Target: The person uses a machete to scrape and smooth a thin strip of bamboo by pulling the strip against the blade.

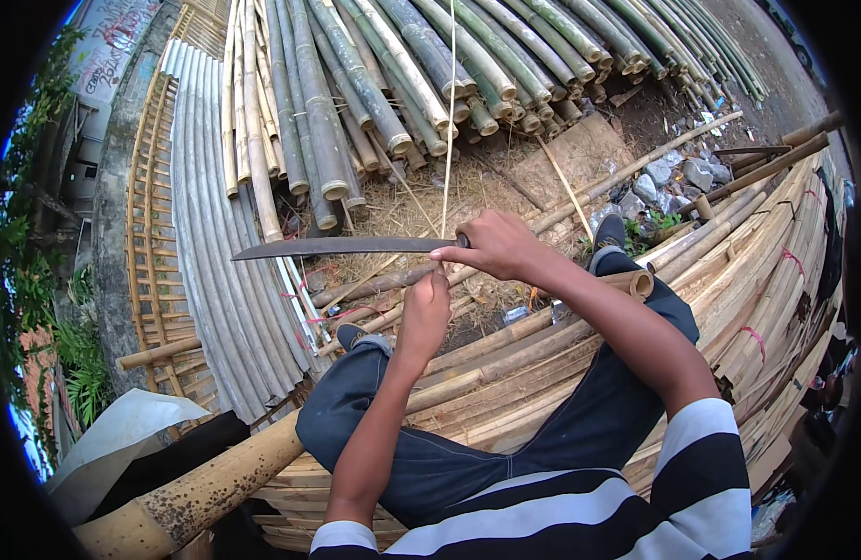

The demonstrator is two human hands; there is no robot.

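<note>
Gripping a long blade (pixel 342 246), right hand (pixel 496 245) meets left hand (pixel 425 308).

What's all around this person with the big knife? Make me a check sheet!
Surface: bamboo slats, stacked; person sits on them.
Job's things: long knife, blade level; thin strip, upright.
Clutter: straw, stones, loose sticks on ground.
Hands: right hand grips knife handle; left hand pinches strip below the blade.
Cables: nothing seen.
Surroundings: green poles piled, corrugated sheet, ladder, wall, plants.
</note>
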